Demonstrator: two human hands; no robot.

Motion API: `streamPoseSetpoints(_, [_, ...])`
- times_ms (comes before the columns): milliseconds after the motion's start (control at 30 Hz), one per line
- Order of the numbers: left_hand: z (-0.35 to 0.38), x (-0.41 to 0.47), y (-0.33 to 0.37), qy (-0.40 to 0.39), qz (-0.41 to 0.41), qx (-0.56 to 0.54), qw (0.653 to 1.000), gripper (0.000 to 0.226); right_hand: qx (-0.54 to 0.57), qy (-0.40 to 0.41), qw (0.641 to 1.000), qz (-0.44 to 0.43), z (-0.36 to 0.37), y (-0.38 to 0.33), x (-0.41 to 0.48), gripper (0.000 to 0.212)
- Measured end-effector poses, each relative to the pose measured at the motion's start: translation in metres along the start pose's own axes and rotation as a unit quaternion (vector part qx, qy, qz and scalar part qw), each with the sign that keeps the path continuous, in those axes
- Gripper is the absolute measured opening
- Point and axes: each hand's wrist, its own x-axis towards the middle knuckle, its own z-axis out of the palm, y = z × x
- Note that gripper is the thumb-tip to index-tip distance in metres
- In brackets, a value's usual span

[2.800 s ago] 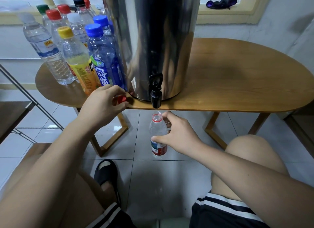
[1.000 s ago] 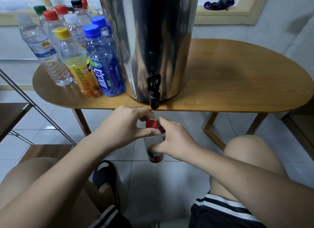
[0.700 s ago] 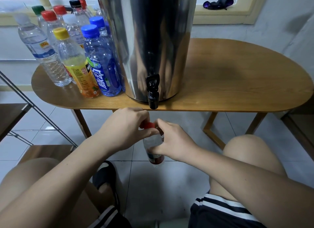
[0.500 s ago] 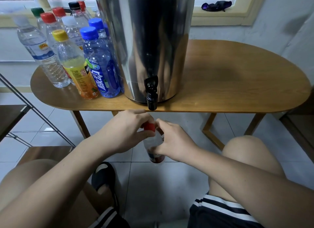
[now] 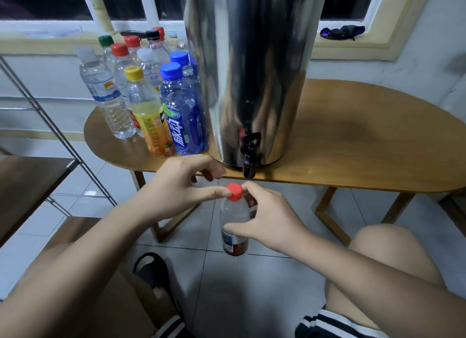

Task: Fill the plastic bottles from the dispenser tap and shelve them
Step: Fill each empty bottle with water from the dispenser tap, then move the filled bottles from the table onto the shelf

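Red cap (image 5: pixel 234 192) now on bottle (image 5: pixel 233 219)

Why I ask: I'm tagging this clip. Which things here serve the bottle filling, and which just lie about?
Job: bottle held by right hand, red cap touched by left hand, dispenser, tap, capped bottles on table.
Lying about: purple cloth on windowsill, black sandal.

Plenty of room on the oval wooden surface (image 5: pixel 365 141) out at 2 o'clock; tall steel dispenser (image 5: pixel 252 73) blocks 12, cluster of capped plastic bottles (image 5: pixel 148 106) crowds 10.
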Motion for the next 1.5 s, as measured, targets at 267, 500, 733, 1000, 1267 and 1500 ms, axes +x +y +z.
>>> streamPoseSetpoints(267, [-0.070,-0.019,-0.058,0.151,-0.145,-0.022,0.977,0.021,0.044,-0.008,0.998,-0.047,0.026,-0.052,0.024,0.052])
streamPoseSetpoints(500, [-0.117,-0.010,-0.125,0.312,-0.270,0.005,0.911,0.026,0.055,0.015,0.994,-0.092,0.047,-0.105,0.071,0.053])
streamPoseSetpoints(733, [-0.138,0.022,-0.176,0.322,-0.306,-0.024,0.896,0.073,0.061,0.019,0.992,-0.108,0.066,-0.156,0.120,0.053])
streamPoseSetpoints(1000, [-0.150,0.047,-0.197,0.265,-0.303,-0.019,0.915,0.060,0.062,0.028,0.990,-0.123,0.088,-0.198,0.171,0.055])
streamPoseSetpoints(1267, [-0.177,0.003,-0.222,0.279,-0.311,0.005,0.909,0.032,0.087,0.015,0.987,-0.131,0.126,-0.237,0.206,0.051])
streamPoseSetpoints(1500, [-0.211,-0.086,-0.263,0.374,-0.378,-0.013,0.847,0.056,0.067,-0.022,0.984,-0.162,0.196,-0.275,0.245,0.052])
